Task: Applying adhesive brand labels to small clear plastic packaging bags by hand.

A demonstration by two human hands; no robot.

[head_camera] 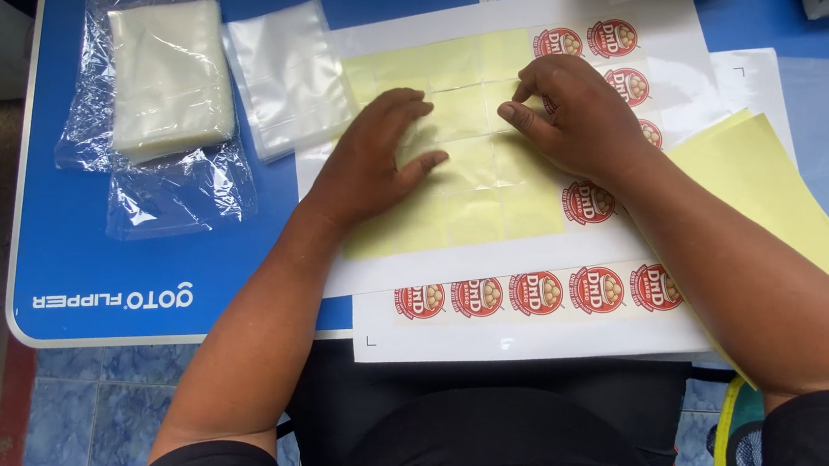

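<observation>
Up on the blue surface (146, 261), the left hand (371, 156) lies open and flat, palm down, pressing on a sticker sheet (492, 254) whose middle is bare yellow backing with the stickers gone. The right hand (577, 113) is curled, its thumb and forefinger pinched at the edge of a round red sticker (627, 82) on the right part of that sheet; whether the sticker is already lifted cannot be told. More round red stickers run along the sheet's right side and in a row (538, 294) along the white margin nearest the person.

To the left, a clear plastic bag (159, 159) lies open and crumpled, with a thick stack of small clear pouches (171, 76) on it. Just beside it, a thinner stack of clear pouches (284, 75) lies loose, its right edge touching the sticker sheet's left edge. What is in the pouches cannot be seen; they look flat.

On the right, a plain yellow sheet (764, 182) lies tilted, partly under the right forearm, over another white sheet (752, 77). The sticker sheet's near edge overhangs the surface's front rim, above the person's dark lap. Bare blue room shows along the left front corner and at the far right.
</observation>
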